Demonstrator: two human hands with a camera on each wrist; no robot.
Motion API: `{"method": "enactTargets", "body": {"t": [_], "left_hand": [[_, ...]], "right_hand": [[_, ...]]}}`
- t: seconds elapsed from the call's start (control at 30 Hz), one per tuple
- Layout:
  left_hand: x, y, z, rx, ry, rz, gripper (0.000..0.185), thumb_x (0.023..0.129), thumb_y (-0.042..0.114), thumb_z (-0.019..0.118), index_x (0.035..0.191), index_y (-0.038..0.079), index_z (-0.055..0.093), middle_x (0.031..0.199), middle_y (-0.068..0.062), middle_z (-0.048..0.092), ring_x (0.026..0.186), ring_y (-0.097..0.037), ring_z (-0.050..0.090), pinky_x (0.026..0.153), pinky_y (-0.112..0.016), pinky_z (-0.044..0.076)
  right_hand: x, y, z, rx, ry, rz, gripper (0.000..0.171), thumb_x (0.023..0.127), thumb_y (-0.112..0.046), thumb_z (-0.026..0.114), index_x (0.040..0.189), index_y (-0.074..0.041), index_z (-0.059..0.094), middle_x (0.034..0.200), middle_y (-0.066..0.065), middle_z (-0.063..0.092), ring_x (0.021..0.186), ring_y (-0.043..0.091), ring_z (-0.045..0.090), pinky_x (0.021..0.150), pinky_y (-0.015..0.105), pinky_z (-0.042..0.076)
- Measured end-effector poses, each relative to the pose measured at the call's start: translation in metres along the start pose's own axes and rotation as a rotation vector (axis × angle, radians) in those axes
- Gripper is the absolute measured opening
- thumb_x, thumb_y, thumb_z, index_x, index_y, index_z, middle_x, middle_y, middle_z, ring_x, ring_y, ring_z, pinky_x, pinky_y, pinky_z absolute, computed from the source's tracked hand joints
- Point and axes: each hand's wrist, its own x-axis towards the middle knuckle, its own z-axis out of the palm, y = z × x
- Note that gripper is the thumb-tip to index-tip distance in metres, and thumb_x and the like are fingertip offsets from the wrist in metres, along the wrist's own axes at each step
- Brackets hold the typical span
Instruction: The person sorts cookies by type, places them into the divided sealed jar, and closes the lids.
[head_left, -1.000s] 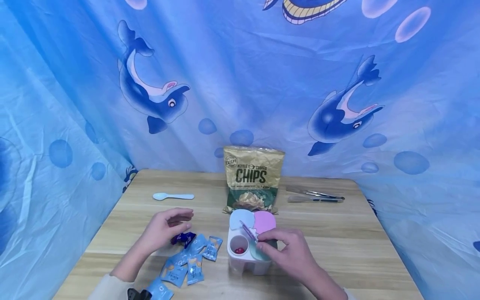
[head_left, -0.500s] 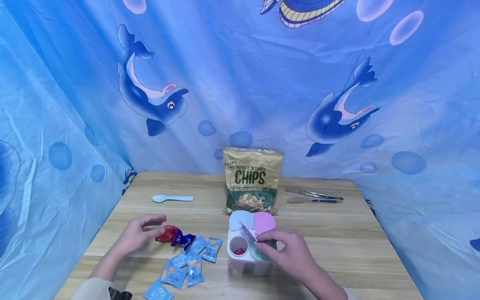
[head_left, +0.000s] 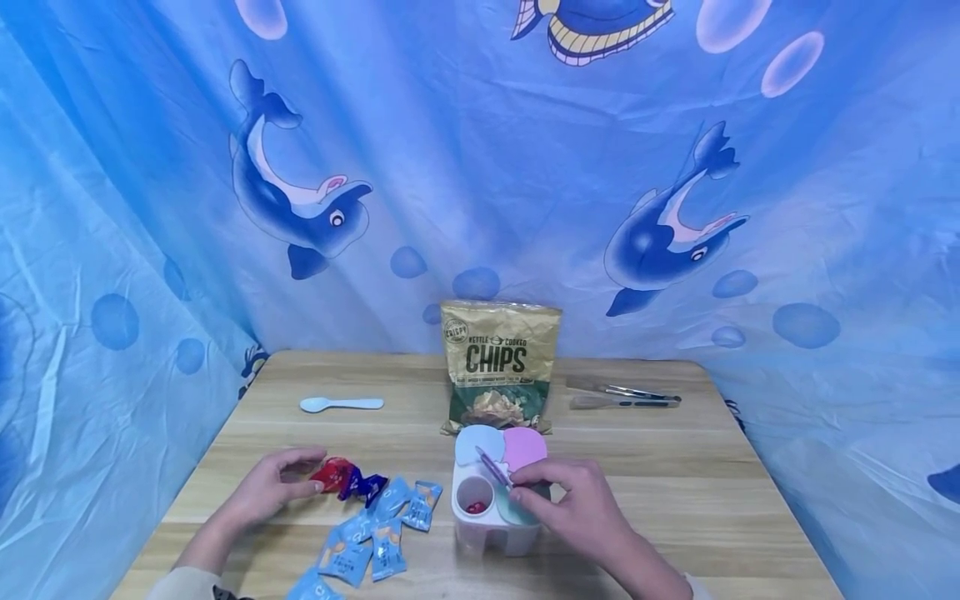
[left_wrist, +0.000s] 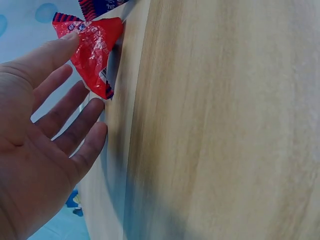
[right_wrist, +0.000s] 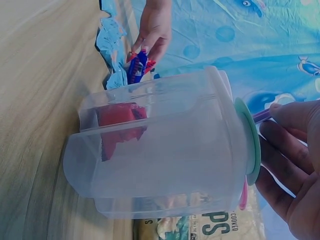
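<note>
My left hand (head_left: pixel 272 490) is beside a red wrapped snack packet (head_left: pixel 333 475), fingers spread. The thumb tip overlaps the packet in the left wrist view, and the fingers extend past it, relaxed. Against the red packet lies a dark blue packet (head_left: pixel 366 487). My right hand (head_left: pixel 576 505) pinches a purple lid (head_left: pixel 491 467) between thumb and finger, holding it tilted up over a white, translucent snack box (head_left: pixel 480 533). The uncovered round compartment shows something red (head_left: pixel 476 507) at its bottom. Blue (head_left: pixel 480 446), pink (head_left: pixel 525 450) and green (head_left: pixel 517 505) lids cover the other compartments.
Several light blue packets (head_left: pixel 387 550) lie between the left hand and the box. Behind the box stands a chips bag (head_left: pixel 498 367). A pale blue spoon (head_left: pixel 342 404) lies back left, tongs (head_left: pixel 626 396) back right. A blue dolphin-print curtain (head_left: pixel 480 167) surrounds the wooden table (head_left: pixel 712 500).
My left hand has drawn back to the left, uncovering the red packet beside the dark blue one, then shifted slightly nearer the front. The right hand keeps holding the purple lid up.
</note>
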Motion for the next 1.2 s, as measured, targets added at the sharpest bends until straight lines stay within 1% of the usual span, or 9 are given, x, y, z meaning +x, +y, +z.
{"method": "enactTargets", "body": {"t": [0.17,0.3,0.4,0.63,0.8,0.9,1.03,1.1,1.2], "left_hand": [[0.0015,0.0004,0.0018,0.040,-0.008,-0.004,0.063,0.082,0.028,0.085,0.135,0.004,0.063,0.128,-0.015,0.068,0.116,-0.033,0.064,0.098,-0.053,0.053],[0.0017,0.0017,0.0033,0.074,-0.014,-0.022,0.062,0.080,0.027,0.086,0.134,0.005,0.064,0.126,-0.013,0.069,0.115,-0.031,0.064,0.094,-0.049,0.055],[0.0031,0.0018,0.0049,0.090,0.002,-0.046,0.058,0.080,0.024,0.086,0.132,0.007,0.066,0.124,-0.011,0.070,0.115,-0.030,0.064,0.094,-0.048,0.055],[0.0058,-0.0007,0.0074,0.093,0.025,-0.044,0.057,0.083,0.015,0.083,0.135,0.007,0.063,0.121,-0.009,0.071,0.113,-0.028,0.066,0.094,-0.047,0.056],[0.0037,-0.0010,0.0076,0.119,0.040,-0.053,0.051,0.084,0.017,0.082,0.133,0.009,0.066,0.121,-0.010,0.071,0.112,-0.029,0.066,0.095,-0.050,0.056],[0.0033,-0.0009,0.0066,0.119,0.044,-0.054,0.050,0.084,0.016,0.083,0.130,0.007,0.067,0.115,-0.008,0.071,0.107,-0.025,0.067,0.091,-0.044,0.058],[0.0036,-0.0016,0.0046,0.094,0.057,-0.060,0.050,0.082,0.015,0.084,0.128,0.005,0.067,0.104,-0.005,0.070,0.096,-0.018,0.067,0.082,-0.028,0.058],[0.0033,-0.0022,0.0033,0.079,0.061,-0.054,0.050,0.082,0.015,0.084,0.128,0.003,0.066,0.103,-0.006,0.070,0.094,-0.017,0.067,0.079,-0.024,0.057],[0.0017,-0.0009,0.0017,0.051,0.069,-0.066,0.051,0.082,0.014,0.084,0.128,0.003,0.066,0.110,-0.010,0.071,0.096,-0.020,0.069,0.078,-0.023,0.057]], "right_hand": [[0.0000,0.0002,-0.0006,-0.011,0.000,0.001,0.015,0.083,-0.015,0.087,0.095,-0.021,0.081,0.091,-0.013,0.078,0.082,0.003,0.071,0.060,0.025,0.056],[0.0006,-0.0004,-0.0014,-0.010,-0.009,0.007,0.014,0.083,-0.015,0.086,0.095,-0.022,0.081,0.091,-0.013,0.078,0.082,0.002,0.071,0.061,0.027,0.057],[0.0009,-0.0010,-0.0019,-0.004,-0.014,0.013,0.014,0.084,-0.015,0.086,0.095,-0.022,0.081,0.090,-0.012,0.078,0.082,0.002,0.071,0.061,0.028,0.058],[0.0012,-0.0006,-0.0025,0.007,-0.007,0.000,0.014,0.083,-0.014,0.086,0.095,-0.021,0.081,0.089,-0.006,0.079,0.078,0.001,0.069,0.054,0.016,0.050],[0.0014,-0.0007,-0.0018,0.014,0.001,-0.027,0.015,0.084,-0.013,0.085,0.095,-0.021,0.081,0.089,-0.007,0.079,0.077,0.001,0.068,0.054,0.017,0.050],[0.0014,-0.0009,-0.0014,0.016,0.003,-0.033,0.016,0.084,-0.013,0.085,0.096,-0.021,0.081,0.089,-0.007,0.079,0.076,0.001,0.068,0.055,0.019,0.051],[0.0015,-0.0011,-0.0014,0.019,0.000,-0.032,0.015,0.084,-0.015,0.085,0.097,-0.021,0.081,0.091,-0.008,0.079,0.080,0.003,0.071,0.057,0.020,0.053],[0.0016,-0.0011,-0.0015,0.020,-0.002,-0.035,0.014,0.085,-0.015,0.085,0.098,-0.021,0.081,0.092,-0.008,0.079,0.083,0.005,0.072,0.058,0.022,0.055],[0.0022,-0.0011,-0.0020,0.019,-0.005,-0.037,0.014,0.085,-0.015,0.085,0.097,-0.021,0.082,0.092,-0.009,0.079,0.083,0.005,0.073,0.059,0.026,0.057]]}}
